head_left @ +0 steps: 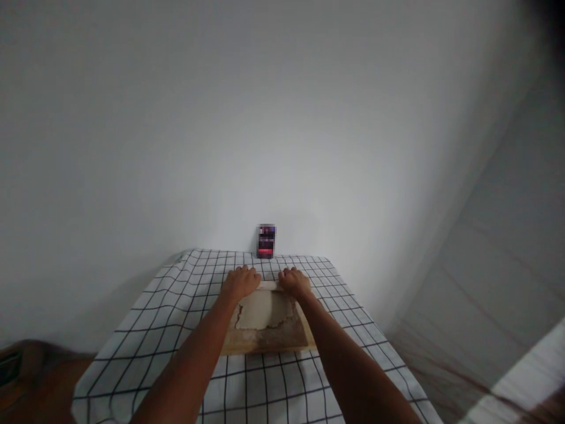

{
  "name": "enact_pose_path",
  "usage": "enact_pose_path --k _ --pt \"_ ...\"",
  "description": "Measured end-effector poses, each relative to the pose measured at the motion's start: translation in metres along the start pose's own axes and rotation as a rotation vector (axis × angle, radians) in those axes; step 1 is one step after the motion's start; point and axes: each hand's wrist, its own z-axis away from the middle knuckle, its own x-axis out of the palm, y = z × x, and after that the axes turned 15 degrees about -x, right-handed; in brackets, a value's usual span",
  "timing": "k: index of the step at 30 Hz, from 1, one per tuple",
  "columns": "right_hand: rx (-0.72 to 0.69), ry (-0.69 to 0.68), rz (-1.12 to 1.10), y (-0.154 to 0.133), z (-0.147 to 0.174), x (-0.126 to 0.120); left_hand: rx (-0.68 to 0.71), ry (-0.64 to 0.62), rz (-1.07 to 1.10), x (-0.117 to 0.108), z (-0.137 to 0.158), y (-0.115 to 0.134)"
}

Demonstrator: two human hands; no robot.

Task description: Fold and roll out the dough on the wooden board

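My left hand (241, 281) and my right hand (294, 281) are closed around the two ends of a pale rolling pin (269, 285), with only its middle showing between them. Below the pin lies a flat sheet of pale dough (262, 309) with ragged, cracked edges. It rests on a wooden board (265, 341), whose near edge faces me. My forearms cover parts of the board's left and right sides, and the pin hides the dough's far edge.
A white cloth with a black grid (247, 383) covers the table. At its far edge a small dark phone-like object (266, 241), blurred out, leans against the pale wall (282, 147). Sheer fabric (494, 282) hangs on the right. Brown furniture (48, 383) stands at lower left.
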Motion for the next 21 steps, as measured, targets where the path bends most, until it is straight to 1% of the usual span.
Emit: enact_pose_path --k 5,7,10,15,21 --pt "-0.058 0.011 0.064 -0.007 0.020 0.004 0.009 -0.011 -0.010 -0.009 0.020 0.001" --pt "-0.060 0.003 0.063 -0.009 0.026 0.006 0.019 -0.025 -0.010 -0.013 0.026 0.001" --pt "-0.045 0.029 0.029 -0.012 0.034 0.007 0.028 -0.026 0.000 -0.020 0.036 0.001" --pt "-0.106 0.054 0.023 -0.018 0.051 0.002 -0.009 -0.020 0.008 -0.034 0.056 0.002" --pt "-0.094 0.077 0.002 -0.026 0.069 -0.006 -0.029 -0.027 -0.030 -0.046 0.072 0.007"
